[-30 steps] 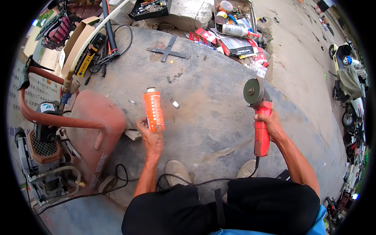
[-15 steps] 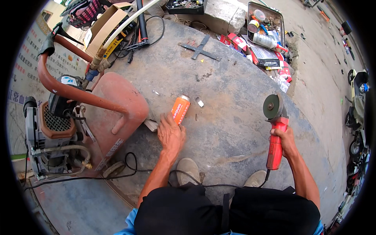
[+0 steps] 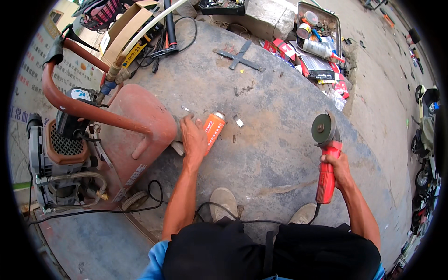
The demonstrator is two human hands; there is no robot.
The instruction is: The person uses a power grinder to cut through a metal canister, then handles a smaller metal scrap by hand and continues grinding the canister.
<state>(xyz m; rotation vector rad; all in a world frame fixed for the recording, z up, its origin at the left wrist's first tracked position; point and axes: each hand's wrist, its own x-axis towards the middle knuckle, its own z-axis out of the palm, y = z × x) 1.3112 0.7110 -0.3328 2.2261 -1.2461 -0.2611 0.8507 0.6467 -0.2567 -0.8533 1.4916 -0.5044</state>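
Observation:
In my right hand (image 3: 339, 169) is a red angle grinder (image 3: 327, 179), gripped round its body, with its dark disc (image 3: 323, 128) pointing away from me. My left hand (image 3: 192, 135) has its fingers stretched forward and apart, holding nothing I can see. Just beyond its fingertips lies a small shiny metal piece (image 3: 185, 108). Right beside that hand an orange can (image 3: 215, 129) with a silver end lies on the ground, partly covered by the hand. A small whitish metal piece (image 3: 239, 121) lies to the can's right.
At the left stands a red air compressor (image 3: 140, 112) with a bent tube handle. A black cord (image 3: 254, 220) runs across by my shoes. Farther off are a dark metal cross (image 3: 239, 58), a concrete block (image 3: 268, 18), torn packaging (image 3: 317, 70) and a tray of odds and ends (image 3: 338, 28).
My left hand has moved forward and slightly left, from the lower end of the orange can to near the small shiny piece. The grinder stays nearly in place.

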